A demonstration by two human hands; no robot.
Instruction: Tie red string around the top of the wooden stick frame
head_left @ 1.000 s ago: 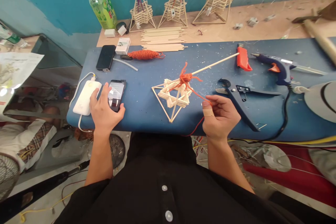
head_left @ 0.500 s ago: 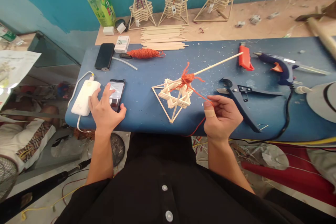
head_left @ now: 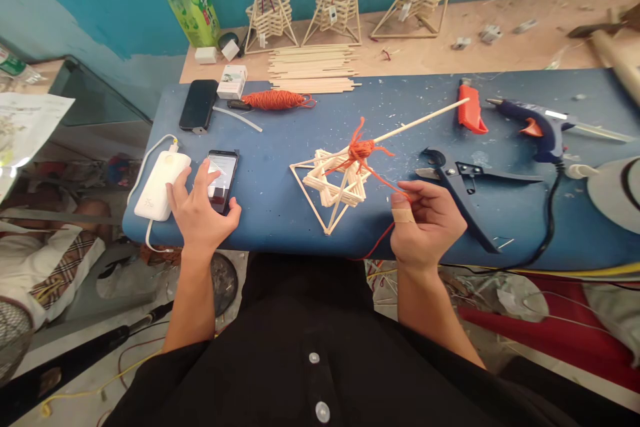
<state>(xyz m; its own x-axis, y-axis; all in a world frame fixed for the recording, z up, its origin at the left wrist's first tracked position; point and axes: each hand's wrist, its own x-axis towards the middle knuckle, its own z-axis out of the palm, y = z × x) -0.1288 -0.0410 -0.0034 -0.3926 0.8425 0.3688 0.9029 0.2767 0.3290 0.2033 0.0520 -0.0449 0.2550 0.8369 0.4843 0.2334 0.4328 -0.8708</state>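
Beside pale wooden-stick frame [head_left: 345, 198]: right hand [head_left: 427, 221] pinches thin orange yarn [head_left: 361, 149] — light, even tension seems best.
At black rectangular phone [head_left: 227, 175]: left hand [head_left: 204, 217] spread, unclenched — better steadying frame.

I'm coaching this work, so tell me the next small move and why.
I'd probably bring the left hand over from the lit phone to steady the stick frame. The right hand pinches orange yarn that is wrapped about the frame, yet no hand holds the frame on the blue table, so a pull could shift it.
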